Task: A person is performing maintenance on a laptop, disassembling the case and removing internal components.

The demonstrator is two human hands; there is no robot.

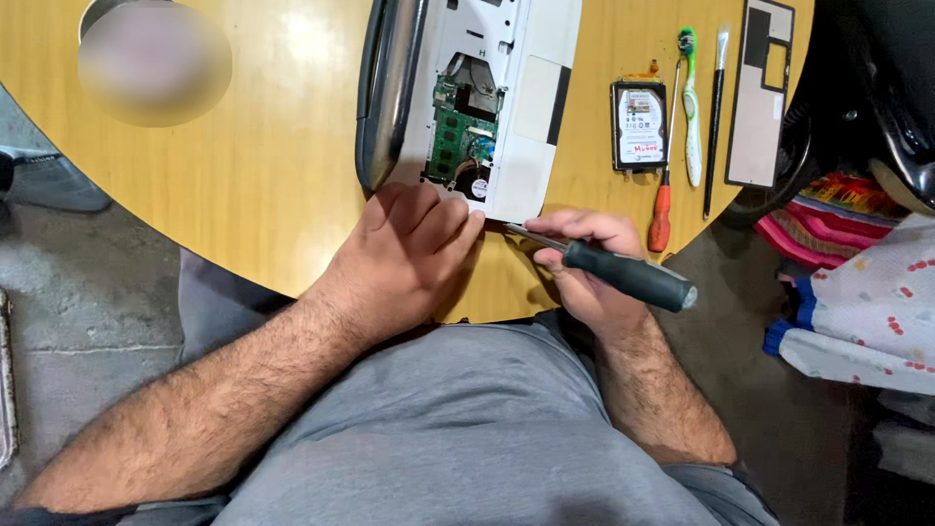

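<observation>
both hands bear on the opened laptop (487, 107): left hand (409, 248) pressing its near edge, right hand (584, 263) clamped on a screwdriver (614, 268); a slipped tip could gouge the exposed board (456, 136).

Left hand (414, 248) rests on near edge of opened white laptop (506, 97), green circuit board (451, 136) exposed. Right hand (579, 258) grips black-handled screwdriver (623, 273), tip at the laptop's near corner. On round wooden table (263, 166): hard drive (640, 127), orange-handled screwdriver (662, 209), toothbrush (691, 107), brush (716, 117), cover panel (765, 93).
</observation>
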